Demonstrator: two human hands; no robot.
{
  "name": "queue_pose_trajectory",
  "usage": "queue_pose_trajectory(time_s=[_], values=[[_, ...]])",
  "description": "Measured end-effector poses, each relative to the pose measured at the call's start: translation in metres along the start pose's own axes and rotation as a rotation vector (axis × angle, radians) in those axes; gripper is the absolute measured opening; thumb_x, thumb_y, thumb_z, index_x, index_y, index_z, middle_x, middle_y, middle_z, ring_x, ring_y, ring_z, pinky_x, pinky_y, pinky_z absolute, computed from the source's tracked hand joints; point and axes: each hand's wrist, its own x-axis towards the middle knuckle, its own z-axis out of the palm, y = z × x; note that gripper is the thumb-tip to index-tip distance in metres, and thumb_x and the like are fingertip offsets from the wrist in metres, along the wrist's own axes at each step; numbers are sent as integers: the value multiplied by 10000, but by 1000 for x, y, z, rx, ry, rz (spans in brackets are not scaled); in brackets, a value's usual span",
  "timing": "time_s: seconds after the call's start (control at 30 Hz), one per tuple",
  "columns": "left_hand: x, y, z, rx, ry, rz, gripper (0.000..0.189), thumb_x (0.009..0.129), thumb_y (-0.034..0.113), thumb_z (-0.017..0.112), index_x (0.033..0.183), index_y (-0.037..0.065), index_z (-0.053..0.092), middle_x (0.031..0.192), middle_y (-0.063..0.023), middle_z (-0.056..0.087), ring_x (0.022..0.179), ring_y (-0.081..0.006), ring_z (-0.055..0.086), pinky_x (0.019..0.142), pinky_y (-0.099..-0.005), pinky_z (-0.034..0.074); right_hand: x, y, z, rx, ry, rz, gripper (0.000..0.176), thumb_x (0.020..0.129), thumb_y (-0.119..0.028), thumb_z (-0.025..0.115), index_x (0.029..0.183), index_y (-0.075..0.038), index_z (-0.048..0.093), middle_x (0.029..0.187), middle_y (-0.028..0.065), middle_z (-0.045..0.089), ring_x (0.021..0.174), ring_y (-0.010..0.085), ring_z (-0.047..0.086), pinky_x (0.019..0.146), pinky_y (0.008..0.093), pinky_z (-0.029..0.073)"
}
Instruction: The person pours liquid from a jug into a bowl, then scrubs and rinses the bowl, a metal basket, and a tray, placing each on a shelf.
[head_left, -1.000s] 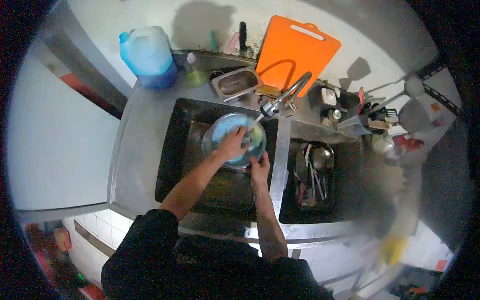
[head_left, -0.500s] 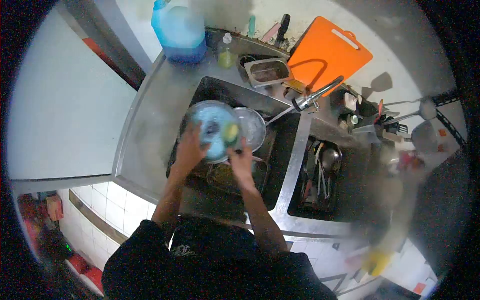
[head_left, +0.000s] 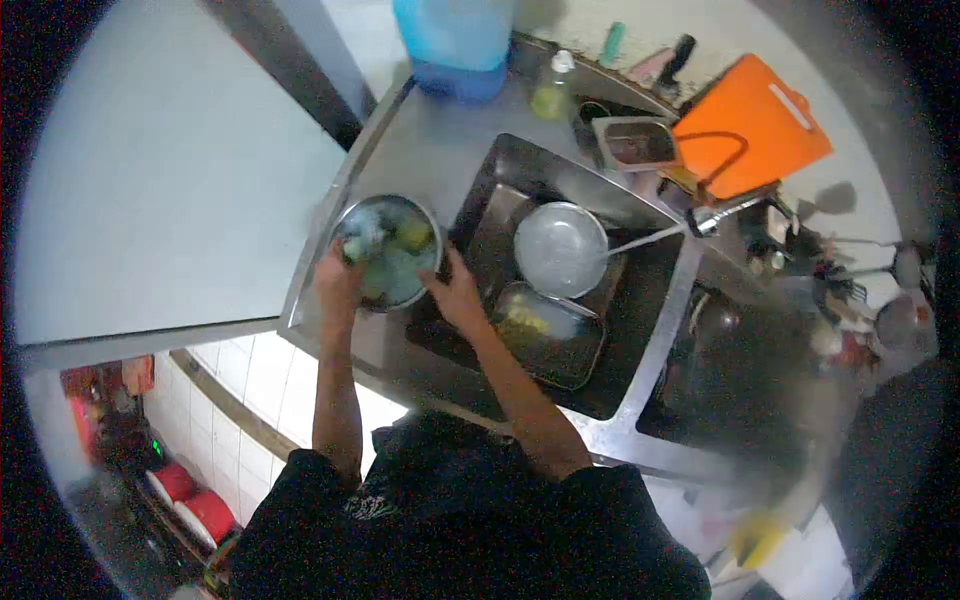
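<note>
Both my hands hold a round metal bowl (head_left: pixel 437 228) over the steel counter on the left of the sink. My left hand (head_left: pixel 338 280) grips its left side, with the thumb over the rim. On the right side, the fingers of my right hand (head_left: pixel 455 292) are closed at the rim. Inside the bowl are pale bluish, soapy-looking liquid, a yellow-green sponge (head_left: pixel 413 234) and a greyish lump that is too blurred to name. A second round metal bowl (head_left: pixel 562 250) with water stands in the sink, beside a rectangular pan (head_left: pixel 575 372) with yellowish bits.
The tap (head_left: pixel 715 216) reaches over the sink (head_left: pixel 520 160) from the right. Behind stand a blue liquid jug (head_left: pixel 455 60), a soap bottle (head_left: pixel 552 95), a small metal container (head_left: pixel 640 145) and an orange cutting board (head_left: pixel 755 130). Utensils hang at far right.
My hands have carried the bowl leftward, from above the sink to above the counter. The second bowl and rectangular pan now show more fully. The camera view has shifted left.
</note>
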Motion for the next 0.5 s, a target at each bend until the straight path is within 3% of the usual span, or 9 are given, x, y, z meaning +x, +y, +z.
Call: queue_pose_trajectory(time_s=[0.03,0.07,0.1,0.17,0.23,0.27,0.37,0.43,0.5], values=[[1,3,-8,-40,-54,-76,451,776,92,711,1193,3,563,957,-213,668,864,-404,646,710,-437,497,1,-17,0,8,-17,4,631,834,-77,690,1394,-23,405,1230,174,571,1035,249,598,864,402,510],[-2,19,-17,-24,54,106,376,798,111,708,1135,0,583,913,-214,668,849,-412,639,706,-431,490,5,-31,0,-272,109,-162,630,822,-82,692,1385,-19,414,1254,173,554,1066,293,576,932,424,464],[-1,20,-18,-18,59,104,376,798,111,708,1135,0,583,913,-214,668,849,-412,639,706,-431,490,9,-40,2,-551,244,-328,630,811,-88,694,1376,-16,423,1278,172,538,1098,337,554,1000,446,418],[-1,19,-16,-45,-16,100,344,827,117,691,1118,10,542,922,-221,655,857,-410,633,717,-433,487,25,-32,20,-599,171,-398,596,797,-86,663,1356,-44,462,1281,163,534,1162,366,507,1002,431,426],[-3,13,-8,-105,-44,56,334,839,103,673,1120,20,513,940,-229,648,876,-401,632,726,-429,488,41,-33,40,-1061,-67,-572,541,811,-100,608,1339,-68,493,1247,145,560,1167,325,520,978,418,438],[-2,8,0,-170,-60,8,325,851,89,655,1122,31,484,959,-238,641,894,-391,631,734,-426,489,48,-30,48,-1064,-38,-557,541,811,-100,608,1339,-68,493,1247,145,560,1167,325,520,978,418,438],[-1,-7,19,-368,-67,-34,309,867,34,584,1145,47,449,1068,-254,616,958,-392,624,769,-423,492,73,-14,61,-1143,-325,-466,360,825,-129,566,1182,-77,574,1203,126,588,1129,320,546,872,422,472],[-1,-15,19,-307,-168,-54,316,851,-10,542,1157,35,473,1115,-245,597,996,-397,613,806,-437,492,81,4,64,-1033,-198,-436,298,834,-123,578,1127,-67,584,1161,135,605,1081,332,570,841,430,477],[2,-32,28,-73,-115,17,371,824,-32,538,1187,20,483,1131,-211,584,1048,-407,581,866,-475,469,84,-4,55,-919,-99,-429,237,843,-118,591,1071,-56,593,1120,143,622,1032,343,593,811,438,482]])
